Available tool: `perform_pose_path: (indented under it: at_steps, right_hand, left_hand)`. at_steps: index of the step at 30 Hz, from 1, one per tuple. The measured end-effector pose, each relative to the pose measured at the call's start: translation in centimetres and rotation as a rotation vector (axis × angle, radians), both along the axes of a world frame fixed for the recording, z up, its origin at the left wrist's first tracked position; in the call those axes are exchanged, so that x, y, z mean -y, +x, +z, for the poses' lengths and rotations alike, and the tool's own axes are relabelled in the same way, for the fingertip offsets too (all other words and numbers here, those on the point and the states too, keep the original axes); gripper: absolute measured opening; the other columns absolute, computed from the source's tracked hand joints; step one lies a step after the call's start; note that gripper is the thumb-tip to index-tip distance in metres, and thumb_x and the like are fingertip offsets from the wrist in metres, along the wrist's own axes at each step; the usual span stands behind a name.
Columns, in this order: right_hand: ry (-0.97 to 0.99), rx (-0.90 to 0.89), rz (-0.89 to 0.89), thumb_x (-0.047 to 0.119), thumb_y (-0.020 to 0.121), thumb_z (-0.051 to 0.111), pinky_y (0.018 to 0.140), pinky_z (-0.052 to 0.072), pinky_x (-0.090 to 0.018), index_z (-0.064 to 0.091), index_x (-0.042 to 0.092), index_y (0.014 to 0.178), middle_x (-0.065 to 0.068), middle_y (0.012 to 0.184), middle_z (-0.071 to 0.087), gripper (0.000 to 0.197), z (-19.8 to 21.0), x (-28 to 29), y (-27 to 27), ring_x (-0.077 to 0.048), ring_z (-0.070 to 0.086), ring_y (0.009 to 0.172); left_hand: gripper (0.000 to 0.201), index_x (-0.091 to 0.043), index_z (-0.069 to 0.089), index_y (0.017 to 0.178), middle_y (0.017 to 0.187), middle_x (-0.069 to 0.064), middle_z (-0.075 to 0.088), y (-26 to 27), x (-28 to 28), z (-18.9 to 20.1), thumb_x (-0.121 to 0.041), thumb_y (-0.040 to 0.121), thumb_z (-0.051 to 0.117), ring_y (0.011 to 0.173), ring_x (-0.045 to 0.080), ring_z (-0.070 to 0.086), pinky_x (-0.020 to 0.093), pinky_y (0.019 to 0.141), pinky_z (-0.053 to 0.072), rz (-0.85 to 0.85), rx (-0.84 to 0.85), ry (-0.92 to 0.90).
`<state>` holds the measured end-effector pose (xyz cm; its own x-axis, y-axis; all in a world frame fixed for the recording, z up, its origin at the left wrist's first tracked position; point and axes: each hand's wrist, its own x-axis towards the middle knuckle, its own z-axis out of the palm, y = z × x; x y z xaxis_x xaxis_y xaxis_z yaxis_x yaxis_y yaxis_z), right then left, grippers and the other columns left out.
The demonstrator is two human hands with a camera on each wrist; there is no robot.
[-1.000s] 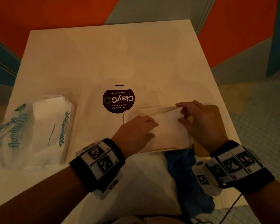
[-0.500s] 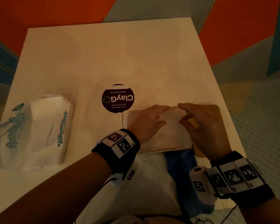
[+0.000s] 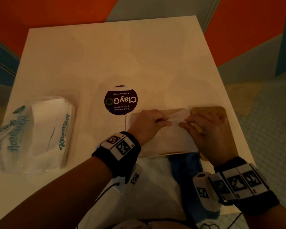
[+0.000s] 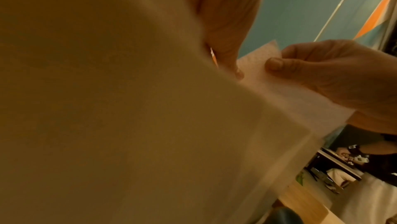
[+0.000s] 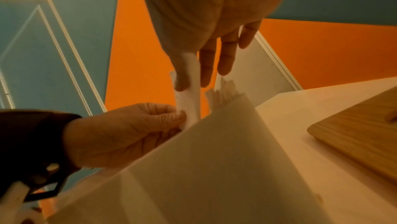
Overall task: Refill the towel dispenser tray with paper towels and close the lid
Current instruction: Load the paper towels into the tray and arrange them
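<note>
The white dispenser tray (image 3: 130, 128) sits near the table's front edge and holds a stack of paper towels (image 3: 168, 139). My left hand (image 3: 165, 122) and right hand (image 3: 183, 123) meet over the tray's far side. Each pinches the top towel sheet (image 3: 177, 120) between thumb and fingers. The sheet (image 5: 189, 95) stands up as a narrow folded strip above the tray wall (image 5: 214, 168). The right thumb (image 4: 275, 62) presses on the sheet (image 4: 257, 71). The wooden lid (image 3: 210, 111) lies flat on the table, just right of the tray, partly under my right hand.
An opened plastic pack of paper towels (image 3: 40, 129) lies at the table's left. A round dark sticker (image 3: 120, 100) sits behind the tray. A blue cloth (image 3: 185, 171) hangs at the front edge of the white table (image 3: 106, 55). Orange and teal walls stand beyond.
My left hand slid forward from resting on the towel stack to the far edge. Both hands now pinch the top sheet, which has risen off the stack.
</note>
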<state>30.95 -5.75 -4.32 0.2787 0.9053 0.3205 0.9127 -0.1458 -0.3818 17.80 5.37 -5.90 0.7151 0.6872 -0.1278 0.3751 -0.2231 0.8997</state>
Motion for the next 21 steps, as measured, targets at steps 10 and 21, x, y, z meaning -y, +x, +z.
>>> perform_pose_path:
  at_steps: [10,21]
  right_hand:
    - [-0.248,-0.535,-0.061,0.024,0.077,0.067,0.076,0.048,-0.037,0.065,0.015,0.106,0.017,0.069,0.057,0.03,0.9,0.6,0.8,-0.005,0.055,0.065]
    - [-0.283,-0.969,-0.268,0.018,0.073,0.073,0.059,0.05,-0.025,0.058,0.023,0.092,-0.003,0.07,0.066,0.025,0.3,-0.3,1.1,-0.013,0.063,0.068]
  left_hand:
    - [0.015,-0.003,0.066,0.093,0.069,-0.01,0.056,-0.2,-0.6,-0.1,-0.012,0.082,0.061,0.062,0.0,0.051,0.009,0.061,0.041,0.114,-0.049,-0.113]
    - [0.054,-0.012,0.051,0.11,0.116,0.0,0.043,-1.0,3.1,0.4,-0.029,0.066,0.077,0.103,0.011,0.042,0.009,0.083,0.035,-0.306,-0.094,0.223]
